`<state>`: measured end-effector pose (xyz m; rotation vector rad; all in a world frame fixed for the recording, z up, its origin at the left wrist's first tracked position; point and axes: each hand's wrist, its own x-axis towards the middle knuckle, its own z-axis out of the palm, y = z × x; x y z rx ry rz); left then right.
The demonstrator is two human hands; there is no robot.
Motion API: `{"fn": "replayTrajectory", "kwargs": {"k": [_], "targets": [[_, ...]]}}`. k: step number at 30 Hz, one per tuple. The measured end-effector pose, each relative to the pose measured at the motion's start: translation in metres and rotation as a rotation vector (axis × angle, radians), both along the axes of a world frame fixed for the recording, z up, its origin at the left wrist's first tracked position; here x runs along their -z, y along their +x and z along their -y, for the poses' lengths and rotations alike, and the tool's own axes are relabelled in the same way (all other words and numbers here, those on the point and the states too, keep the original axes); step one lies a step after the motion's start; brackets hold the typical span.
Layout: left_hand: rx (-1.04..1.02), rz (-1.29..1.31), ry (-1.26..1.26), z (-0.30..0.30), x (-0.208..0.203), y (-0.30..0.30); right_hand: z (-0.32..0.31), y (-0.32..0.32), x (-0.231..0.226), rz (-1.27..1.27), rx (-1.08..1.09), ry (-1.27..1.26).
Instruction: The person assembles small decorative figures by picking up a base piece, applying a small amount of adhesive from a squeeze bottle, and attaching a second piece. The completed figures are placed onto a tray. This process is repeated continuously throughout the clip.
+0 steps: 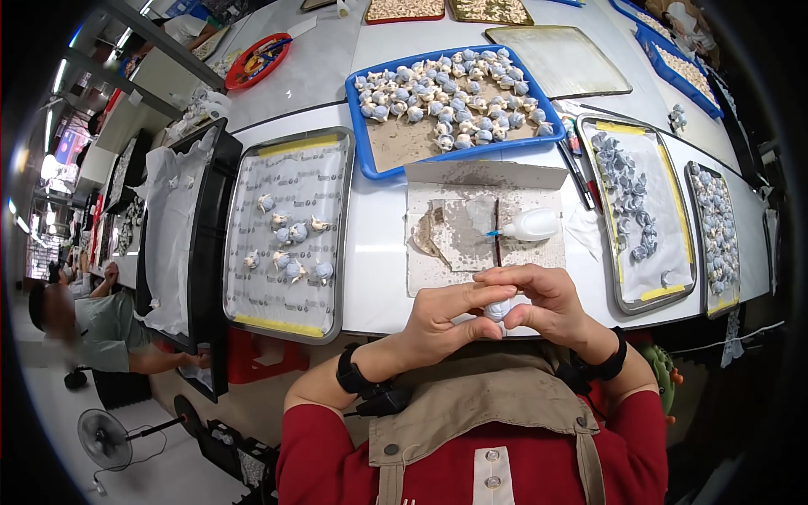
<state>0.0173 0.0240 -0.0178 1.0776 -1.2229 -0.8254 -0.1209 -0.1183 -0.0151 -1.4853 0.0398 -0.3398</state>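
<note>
In front of my chest, a small blue-grey and white figurine (498, 310) is held between both hands. My left hand (450, 316) closes on it with thumb and fingers from the left. From the right, the thumb and fingers of my right hand (549, 305) press on the same piece. The fingers cover much of it. Just beyond my hands lies a stained cardboard sheet (418, 273). On it rests a white squeeze bottle (535, 225) with a blue tip, lying on its side beside a thin dark stick (497, 223).
A blue tray (364, 156) of similar figurines stands ahead. Left is a metal tray (345, 181) with several figurines on paper; right, another metal tray (686, 223) holds blue-grey parts. Pens (576, 181) lie between. A co-worker (109, 328) is at far left, near a fan (105, 438).
</note>
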Motion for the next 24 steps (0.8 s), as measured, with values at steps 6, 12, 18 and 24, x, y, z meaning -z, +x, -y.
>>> {"fn": "replayTrajectory", "kwargs": {"k": [6,12,18,24], "targets": [[-0.114,0.271,-0.076,0.011,-0.003,-0.007,0.001,-0.012,-0.012,-0.064,-0.097,0.33],[-0.198,0.491,-0.162,0.021,-0.002,-0.018,0.003,-0.023,-0.014,-0.12,-0.094,0.386],[-0.237,0.637,-0.237,0.024,0.0,-0.024,0.002,-0.028,-0.007,-0.065,-0.046,0.39],[-0.42,0.985,0.017,0.014,-0.022,0.06,0.022,-0.026,-0.022,-0.131,0.051,0.152]]}}
